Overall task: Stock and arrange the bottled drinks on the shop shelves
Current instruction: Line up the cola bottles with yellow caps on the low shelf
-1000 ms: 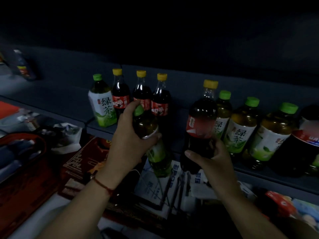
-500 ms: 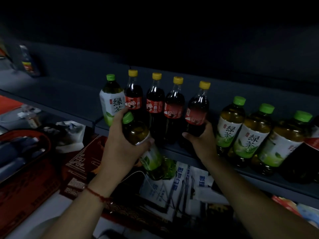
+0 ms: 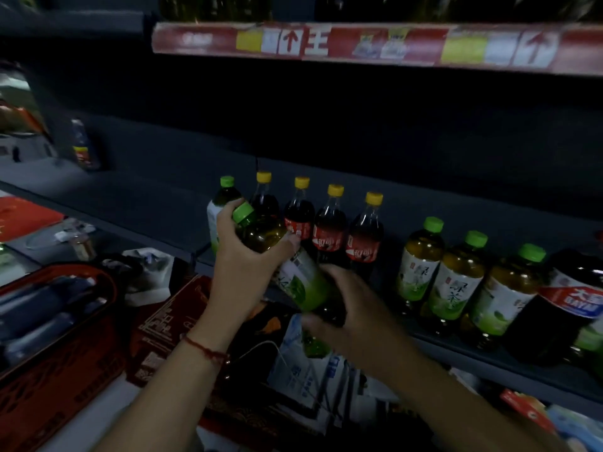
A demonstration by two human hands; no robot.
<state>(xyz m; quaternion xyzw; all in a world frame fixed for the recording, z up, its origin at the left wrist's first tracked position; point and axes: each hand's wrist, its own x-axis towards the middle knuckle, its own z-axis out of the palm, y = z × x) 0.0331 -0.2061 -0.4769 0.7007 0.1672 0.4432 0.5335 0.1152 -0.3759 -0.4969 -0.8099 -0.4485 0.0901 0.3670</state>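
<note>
Head view shows a green tea bottle (image 3: 284, 256) held between both hands in front of the shelf (image 3: 456, 345), lying tilted: its green cap points up and to the left, its base down and to the right. The left hand (image 3: 241, 259) wraps the neck and shoulder just under the cap, thumb across the amber upper body. The right hand (image 3: 346, 308) cups the lower end near the base, fingers curled under it; how tightly it grips I cannot tell.

On the shelf just behind, one upright green tea bottle (image 3: 217, 213) stands left of four cola bottles (image 3: 329, 230) with yellow caps, set shoulder to shoulder. Then comes a gap, then three more green tea bottles (image 3: 456, 278) and a large dark bottle (image 3: 567, 308) at the right.

That gap lies up and to the right of the held bottle, nearer the right hand, so the base would likely lead and the long axis must swing upright before it can stand there.

All bottles look like smooth clear plastic with glossy wrap labels and ribbed screw caps; the held one is rounded, likely slippery.
</note>
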